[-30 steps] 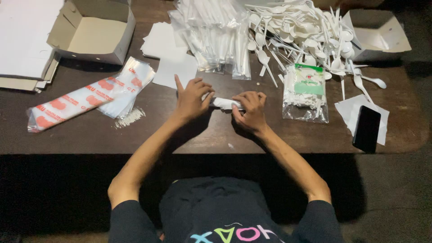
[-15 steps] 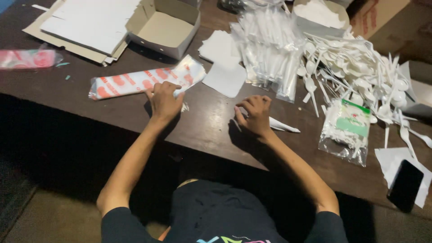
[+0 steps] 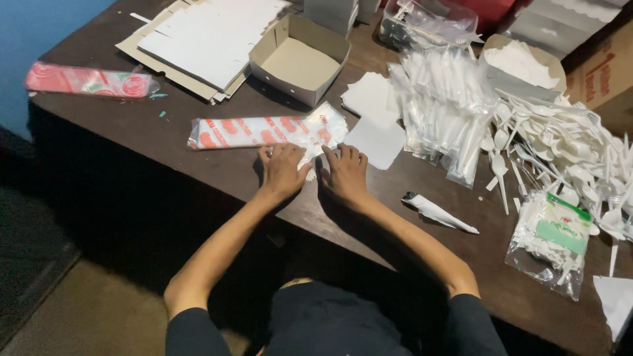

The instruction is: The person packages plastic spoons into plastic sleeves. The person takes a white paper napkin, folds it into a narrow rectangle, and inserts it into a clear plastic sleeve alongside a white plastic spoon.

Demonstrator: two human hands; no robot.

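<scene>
A long red-and-white printed plastic pack lies on the dark wooden table. Both my hands rest at its open right end. My left hand presses flat on the table against the pack's lower edge. Beside it, my right hand has its fingers spread at the pack's torn end. A small rolled white paper packet lies loose on the table to the right of my right hand, apart from it.
An open cardboard box and flat box blanks sit behind the pack. White napkins, bagged plastic cutlery, a heap of loose white spoons and a bag of toothpicks fill the right. Another red pack lies far left.
My right hand let go of the rolled white packet and moved left to the red-and-white pack, joining my left hand. The view swung left.
</scene>
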